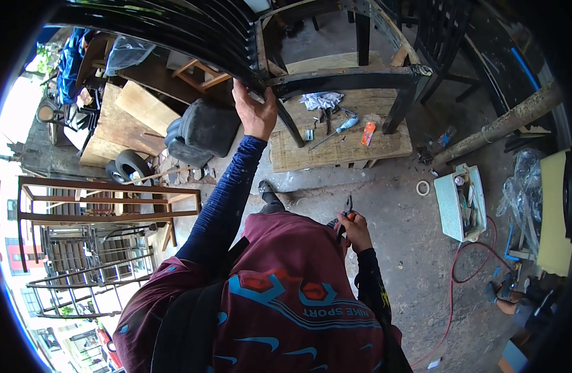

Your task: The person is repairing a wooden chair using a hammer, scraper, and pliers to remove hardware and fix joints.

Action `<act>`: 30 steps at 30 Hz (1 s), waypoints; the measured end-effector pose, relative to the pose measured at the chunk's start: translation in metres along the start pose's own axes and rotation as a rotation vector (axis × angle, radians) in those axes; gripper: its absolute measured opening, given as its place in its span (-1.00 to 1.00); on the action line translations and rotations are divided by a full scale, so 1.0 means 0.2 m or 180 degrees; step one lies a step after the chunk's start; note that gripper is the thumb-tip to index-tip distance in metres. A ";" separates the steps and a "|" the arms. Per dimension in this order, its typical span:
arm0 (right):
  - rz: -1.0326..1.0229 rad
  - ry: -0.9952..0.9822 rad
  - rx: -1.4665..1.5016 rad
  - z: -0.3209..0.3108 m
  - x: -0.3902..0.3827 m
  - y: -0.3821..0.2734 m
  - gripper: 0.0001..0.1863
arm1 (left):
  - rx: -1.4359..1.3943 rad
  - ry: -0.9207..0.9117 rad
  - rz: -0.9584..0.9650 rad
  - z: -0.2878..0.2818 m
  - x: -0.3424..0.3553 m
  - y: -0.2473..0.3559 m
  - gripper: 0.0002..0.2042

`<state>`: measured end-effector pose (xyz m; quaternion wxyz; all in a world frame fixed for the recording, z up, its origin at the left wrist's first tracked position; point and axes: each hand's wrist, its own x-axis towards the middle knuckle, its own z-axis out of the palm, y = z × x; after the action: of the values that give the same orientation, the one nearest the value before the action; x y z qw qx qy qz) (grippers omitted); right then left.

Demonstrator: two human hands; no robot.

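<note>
A black wooden chair frame point(354, 82) with a slatted back and no seat panel stands on a low wooden bench point(286, 158). My left hand point(256, 112) reaches up and is closed around the chair where the back meets the seat rail. Down by my right side, my right hand point(355, 231) grips a pair of pliers point(349, 205) with dark jaws and some orange at the handle. The jaws point away from me, apart from the chair. On the bench lie a screwdriver point(345, 126) with a blue handle, a crumpled white rag point(322, 101), an orange packet point(368, 133) and a small tin point(309, 135).
A pale toolbox point(449, 205) full of tools stands right, near a roll of tape point(423, 188) and a red hose point(451, 280). A pole point(503, 124) slants at the right. Left are a dark padded seat point(205, 127), boards point(143, 112) and a wooden frame point(99, 217). Another person's leg point(513, 308) shows lower right.
</note>
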<state>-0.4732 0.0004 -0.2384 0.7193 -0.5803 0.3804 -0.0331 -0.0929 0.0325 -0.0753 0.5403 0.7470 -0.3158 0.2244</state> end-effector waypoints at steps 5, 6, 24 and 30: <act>0.0221 -0.0046 -0.0126 0.01 -0.02 -0.12 -0.71 | 0.0487 -0.0090 -0.0051 -0.02 -0.01 0.13 -0.14; 0.0238 -0.0029 -0.0106 0.02 -0.03 -0.16 -0.70 | 0.0503 -0.0161 0.0119 -0.04 -0.02 0.12 -0.12; 0.0815 0.0320 -0.0446 0.36 -0.12 -0.19 -0.62 | -0.0683 -0.0540 0.0031 -0.17 -0.30 0.09 -0.18; 0.0802 0.0141 -0.0226 0.60 -0.01 -0.13 -0.64 | -0.1944 -0.2176 -0.1491 -0.28 -0.51 -0.22 -0.71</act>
<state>-0.3942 0.0914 -0.2109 0.6882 -0.5522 0.4670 0.0581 -0.1327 0.1185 -0.1565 0.6355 0.6365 -0.3497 -0.2621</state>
